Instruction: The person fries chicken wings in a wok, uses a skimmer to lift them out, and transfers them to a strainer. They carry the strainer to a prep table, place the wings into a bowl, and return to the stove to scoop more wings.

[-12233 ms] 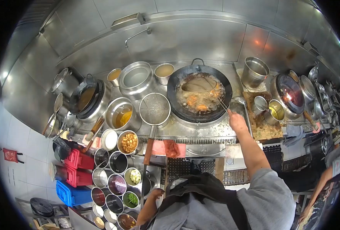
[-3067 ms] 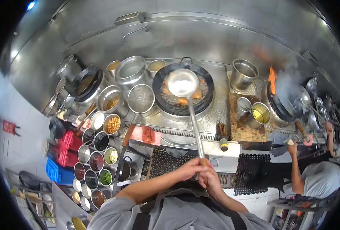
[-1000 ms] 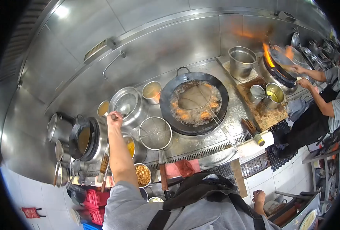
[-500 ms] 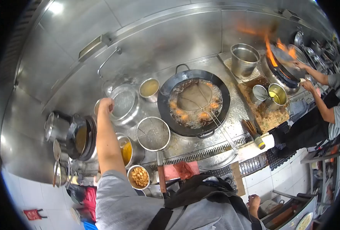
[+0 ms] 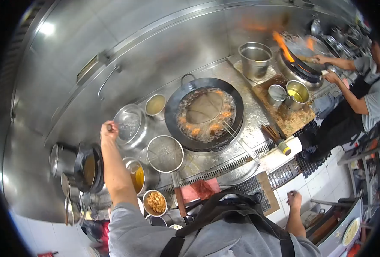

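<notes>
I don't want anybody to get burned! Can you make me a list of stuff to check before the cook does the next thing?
1. Left hand has a grip: ok, it holds a handle by the big pot.
2. Right hand is free: ok, nothing shows in it.
3. Right hand is at the strainer: not ok, it is off to the side.
4. Flames are away from the middle wok: ok, they are over by the co-worker.
5. Orange pieces are cooked inside: cannot tell.
</notes>
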`<state>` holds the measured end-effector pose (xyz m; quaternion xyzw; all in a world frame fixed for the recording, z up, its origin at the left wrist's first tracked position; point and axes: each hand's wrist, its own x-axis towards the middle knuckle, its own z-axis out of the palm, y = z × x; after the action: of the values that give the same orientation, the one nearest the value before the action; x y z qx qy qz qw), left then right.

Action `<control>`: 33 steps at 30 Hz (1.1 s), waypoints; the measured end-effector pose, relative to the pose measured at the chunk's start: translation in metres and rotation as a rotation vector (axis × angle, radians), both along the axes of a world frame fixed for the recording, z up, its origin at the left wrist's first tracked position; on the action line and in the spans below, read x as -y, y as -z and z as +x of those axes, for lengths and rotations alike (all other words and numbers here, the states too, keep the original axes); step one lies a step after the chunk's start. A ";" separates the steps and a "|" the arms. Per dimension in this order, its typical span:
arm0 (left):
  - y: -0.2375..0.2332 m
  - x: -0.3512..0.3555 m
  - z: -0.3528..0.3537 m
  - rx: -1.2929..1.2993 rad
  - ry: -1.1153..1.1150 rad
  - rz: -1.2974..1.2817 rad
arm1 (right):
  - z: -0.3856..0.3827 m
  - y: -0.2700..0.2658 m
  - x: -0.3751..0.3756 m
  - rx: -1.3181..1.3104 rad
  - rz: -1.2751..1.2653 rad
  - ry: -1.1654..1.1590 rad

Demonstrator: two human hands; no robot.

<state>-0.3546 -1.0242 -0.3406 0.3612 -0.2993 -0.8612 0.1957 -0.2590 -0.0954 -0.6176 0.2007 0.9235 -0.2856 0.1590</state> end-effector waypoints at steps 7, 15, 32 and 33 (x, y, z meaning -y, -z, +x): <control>-0.031 -0.033 -0.016 0.621 0.198 -0.854 | -0.094 -0.078 0.051 -0.307 -0.105 -0.121; 0.016 -0.065 0.027 0.615 0.121 -0.387 | -0.057 -0.035 0.010 0.004 -0.051 -0.124; -0.012 -0.044 0.024 0.776 0.154 -1.042 | -0.086 -0.113 0.049 -0.617 -0.030 -0.176; 0.002 -0.050 0.044 0.691 0.126 -0.973 | -0.108 -0.130 0.061 -0.676 -0.047 -0.241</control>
<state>-0.3104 -0.9740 -0.3424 0.4706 -0.7264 -0.4680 0.1786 -0.3666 -0.1559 -0.4874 -0.0193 0.9340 -0.3364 -0.1185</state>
